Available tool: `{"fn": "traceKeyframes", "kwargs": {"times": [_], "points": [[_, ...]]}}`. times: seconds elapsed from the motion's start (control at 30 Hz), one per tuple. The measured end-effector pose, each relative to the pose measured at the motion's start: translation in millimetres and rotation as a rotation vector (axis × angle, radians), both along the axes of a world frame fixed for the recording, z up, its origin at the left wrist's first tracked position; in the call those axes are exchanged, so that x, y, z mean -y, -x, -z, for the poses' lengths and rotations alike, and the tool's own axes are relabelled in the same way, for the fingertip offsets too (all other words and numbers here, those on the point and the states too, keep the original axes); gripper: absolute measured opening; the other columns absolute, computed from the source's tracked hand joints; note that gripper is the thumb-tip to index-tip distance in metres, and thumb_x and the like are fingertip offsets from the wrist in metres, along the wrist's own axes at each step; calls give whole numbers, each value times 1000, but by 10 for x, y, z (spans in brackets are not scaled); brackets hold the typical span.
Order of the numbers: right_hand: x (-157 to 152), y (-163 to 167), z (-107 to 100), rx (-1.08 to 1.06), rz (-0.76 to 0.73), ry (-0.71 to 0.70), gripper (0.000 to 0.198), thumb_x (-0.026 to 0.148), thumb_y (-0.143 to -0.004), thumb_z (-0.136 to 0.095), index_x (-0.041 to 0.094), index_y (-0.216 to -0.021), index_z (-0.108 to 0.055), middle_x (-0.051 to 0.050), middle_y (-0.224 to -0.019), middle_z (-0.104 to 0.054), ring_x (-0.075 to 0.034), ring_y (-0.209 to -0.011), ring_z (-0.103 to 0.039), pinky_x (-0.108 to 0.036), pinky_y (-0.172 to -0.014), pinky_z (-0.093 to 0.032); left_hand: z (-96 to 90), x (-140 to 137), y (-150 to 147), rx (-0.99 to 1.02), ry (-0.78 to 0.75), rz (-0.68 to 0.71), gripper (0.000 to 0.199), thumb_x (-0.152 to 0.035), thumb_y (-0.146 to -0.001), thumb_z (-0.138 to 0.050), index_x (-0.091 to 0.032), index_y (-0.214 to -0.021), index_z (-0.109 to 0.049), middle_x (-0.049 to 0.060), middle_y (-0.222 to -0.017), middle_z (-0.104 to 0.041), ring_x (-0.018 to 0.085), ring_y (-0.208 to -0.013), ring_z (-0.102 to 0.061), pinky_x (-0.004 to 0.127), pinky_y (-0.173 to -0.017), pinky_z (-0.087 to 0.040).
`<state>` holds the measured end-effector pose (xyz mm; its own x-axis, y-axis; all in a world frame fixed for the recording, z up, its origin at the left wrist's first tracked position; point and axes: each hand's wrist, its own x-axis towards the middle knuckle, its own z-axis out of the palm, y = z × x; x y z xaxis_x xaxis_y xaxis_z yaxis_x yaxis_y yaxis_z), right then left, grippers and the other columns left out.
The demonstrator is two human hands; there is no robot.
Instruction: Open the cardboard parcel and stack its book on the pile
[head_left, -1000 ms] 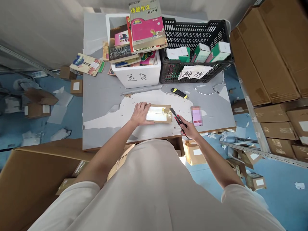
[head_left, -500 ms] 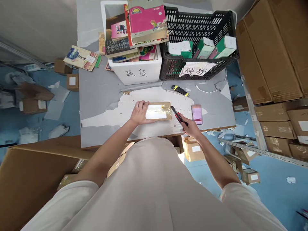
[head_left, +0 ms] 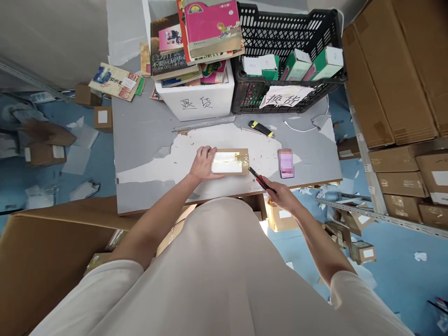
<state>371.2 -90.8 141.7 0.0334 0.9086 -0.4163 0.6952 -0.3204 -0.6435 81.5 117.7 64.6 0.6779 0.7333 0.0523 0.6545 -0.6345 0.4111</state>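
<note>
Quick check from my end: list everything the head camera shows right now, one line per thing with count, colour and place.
parcel: one, brown with white label, taped, table centre
red cutter: one, red and black, at the parcel's right end
yellow cutter: one, black and yellow, lying before the crate
phone: one, pink, right of the parcel
foam box: one, white, table back, heaped with books
books: several, mixed colours, in and beside the foam box
crate: one, black, table back right, holding green-white cartons
table: one, grey, surface peeling
cardboard boxes: many, brown, shelves at right, floor
left hand: flat on the parcel's left end
right hand: gripping the red cutter
</note>
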Motion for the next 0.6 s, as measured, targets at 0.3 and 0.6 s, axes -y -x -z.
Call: {"fn": "traceKeyframes", "kwargs": {"times": [0.3,0.6], "points": [[-798,710,501,-701,667,-84,67,59,-73,-61,22,-126,-44,-7,-112,-57,-13,-77,-64,-26,-57,-54,-130,219,-127,-109,183,-622,105,-72,-67,-68,-3,-140,-37,26,-125,-42,42,-114,-45,53,-99,-40],[-1024,932,706,-717,616,-74,65,58,-71,-63,24,-121,-39,-3,-105,-59,-7,-67,-53,-23,-56,-48,95,931,62,400,415,-483,56,-28,-84,-63,-17,-136,-46,14,-123,-45,21,-106,-57,36,-92,-54]]}}
